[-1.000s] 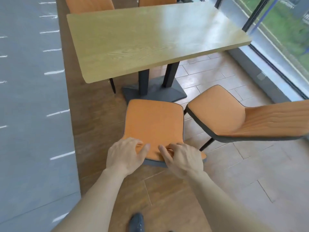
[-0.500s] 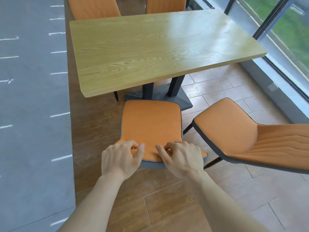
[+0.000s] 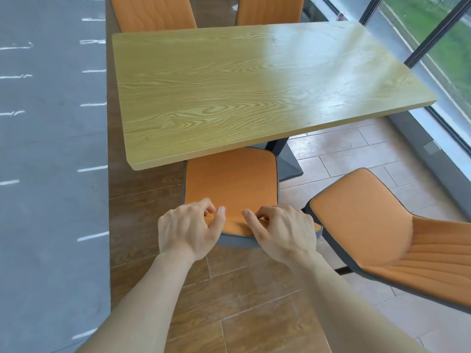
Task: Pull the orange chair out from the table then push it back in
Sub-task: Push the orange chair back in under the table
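Note:
The orange chair with a grey rim stands in front of me, the far edge of its seat tucked just under the near edge of the wooden table. My left hand grips the left part of the chair's backrest top, fingers curled over it. Beside it, my right hand holds the right part of the same edge. Both thumbs point toward each other over the orange cushion. The chair's legs are hidden.
A second orange chair stands turned at an angle close on the right. Two more orange chairs are at the table's far side. The table's dark base shows beyond the seat. Glass windows run along the right.
The chair has slid forward toward the table with both hands on its back; its seat front now reaches under the tabletop. I have moved closer to the table.

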Demonstrator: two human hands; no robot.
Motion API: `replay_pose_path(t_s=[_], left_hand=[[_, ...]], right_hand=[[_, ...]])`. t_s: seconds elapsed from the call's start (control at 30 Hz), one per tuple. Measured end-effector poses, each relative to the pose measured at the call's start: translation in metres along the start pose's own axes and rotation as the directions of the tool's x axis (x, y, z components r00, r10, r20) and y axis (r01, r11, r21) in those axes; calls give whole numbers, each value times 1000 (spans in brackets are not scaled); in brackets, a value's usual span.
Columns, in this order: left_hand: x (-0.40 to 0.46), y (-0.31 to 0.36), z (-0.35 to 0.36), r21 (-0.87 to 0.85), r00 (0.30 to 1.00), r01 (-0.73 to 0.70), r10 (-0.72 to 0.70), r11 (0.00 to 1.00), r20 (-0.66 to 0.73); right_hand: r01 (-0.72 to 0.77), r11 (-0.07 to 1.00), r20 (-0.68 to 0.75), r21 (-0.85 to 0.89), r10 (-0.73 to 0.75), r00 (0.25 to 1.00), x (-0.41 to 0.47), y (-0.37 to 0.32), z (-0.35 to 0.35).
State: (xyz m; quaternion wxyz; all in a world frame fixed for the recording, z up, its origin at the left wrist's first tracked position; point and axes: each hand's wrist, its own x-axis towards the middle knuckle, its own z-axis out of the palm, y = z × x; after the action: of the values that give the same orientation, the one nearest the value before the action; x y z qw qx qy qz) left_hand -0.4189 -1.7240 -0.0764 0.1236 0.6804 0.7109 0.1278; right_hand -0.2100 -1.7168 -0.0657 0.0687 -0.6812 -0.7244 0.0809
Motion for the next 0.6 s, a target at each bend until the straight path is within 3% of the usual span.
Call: replay_pose_path(t_s=[0.4, 0.6], left_hand=[[19, -19, -6, 56, 1000, -30, 30, 998, 2], [-4, -8, -25, 181, 998, -35, 25, 983, 53]], right_hand=[[-15, 999, -60, -28, 14, 998, 11, -19, 11], [-18, 999, 106, 37, 14, 994, -11, -22, -7]])
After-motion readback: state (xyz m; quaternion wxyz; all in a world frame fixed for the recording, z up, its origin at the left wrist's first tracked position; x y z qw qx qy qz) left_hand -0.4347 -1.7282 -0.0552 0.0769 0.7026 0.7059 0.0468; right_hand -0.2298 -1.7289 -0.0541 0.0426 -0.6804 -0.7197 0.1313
